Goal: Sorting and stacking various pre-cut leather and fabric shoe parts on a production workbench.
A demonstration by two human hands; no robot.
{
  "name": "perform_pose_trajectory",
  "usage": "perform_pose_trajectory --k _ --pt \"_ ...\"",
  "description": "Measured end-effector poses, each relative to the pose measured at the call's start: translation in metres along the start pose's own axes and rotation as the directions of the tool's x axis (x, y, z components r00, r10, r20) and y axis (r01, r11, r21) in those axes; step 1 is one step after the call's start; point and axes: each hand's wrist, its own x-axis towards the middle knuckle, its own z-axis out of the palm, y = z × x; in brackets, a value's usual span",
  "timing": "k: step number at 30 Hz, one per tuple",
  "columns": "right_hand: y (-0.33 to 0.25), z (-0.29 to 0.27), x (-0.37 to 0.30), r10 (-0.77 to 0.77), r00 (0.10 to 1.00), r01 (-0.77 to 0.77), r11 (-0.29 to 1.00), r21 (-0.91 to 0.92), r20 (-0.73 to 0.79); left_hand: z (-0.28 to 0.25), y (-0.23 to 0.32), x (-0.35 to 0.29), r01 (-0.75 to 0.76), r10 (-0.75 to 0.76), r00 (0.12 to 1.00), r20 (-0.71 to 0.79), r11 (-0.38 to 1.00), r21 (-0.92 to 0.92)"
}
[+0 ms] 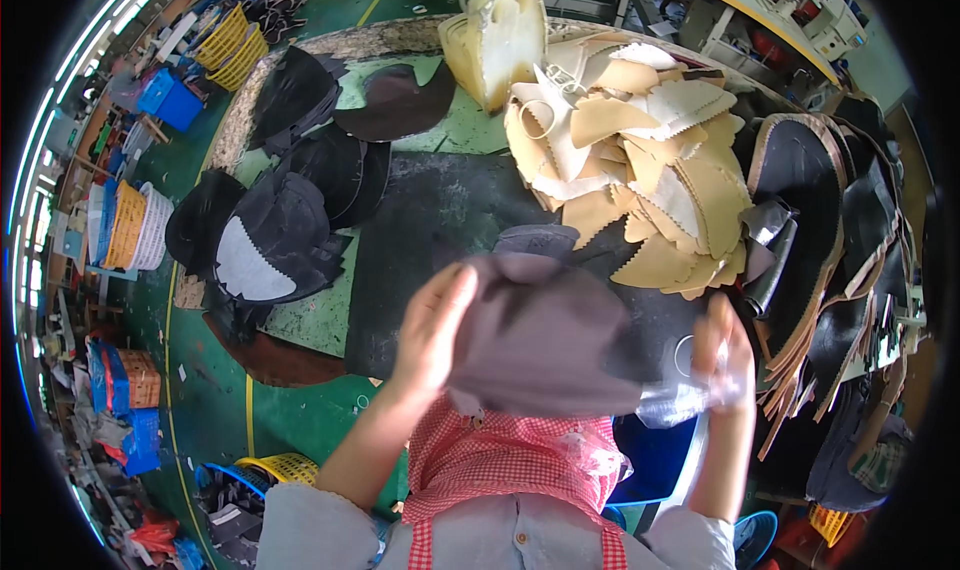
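Over the near edge of the worktable, my left hand [432, 332] grips the left side of a dark brown-grey cut piece of shoe material [555, 335]. The piece is broad, curved and smeared by motion. My right hand [724, 358] is raised to the right of it, apart from its edge, with its fingers blurred. A crumpled clear plastic bag [668, 402] lies against the right hand; whether the fingers hold it cannot be made out. Just beyond the held piece, a small dark rounded piece [537, 239] shows on the black mat [430, 205].
A heap of tan and white zigzag-edged pieces [640, 150] covers the back right, beside a cut-open yellowish plastic jug [492, 45]. Stacks of dark pieces [290, 220] lie left. Long black strips [800, 190] hang at right. A yellow basket [285, 467] stands below.
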Motion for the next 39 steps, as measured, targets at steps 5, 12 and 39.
perform_pose_trajectory --k 5,12,39 --pt "-0.006 0.049 -0.043 0.724 0.683 -0.225 0.329 -0.917 0.092 -0.002 0.028 -0.006 -0.206 0.218 0.976 -0.011 0.937 0.283" --pt "0.047 0.068 -0.003 0.882 0.444 -0.113 0.229 -0.967 0.157 0.019 0.021 -0.032 -0.306 0.233 0.952 0.2 0.76 0.574" --pt "0.052 0.083 0.037 0.583 0.812 -0.579 0.808 0.11 -0.016 -0.032 0.023 -0.06 -0.216 0.032 0.728 0.685 0.959 0.184"
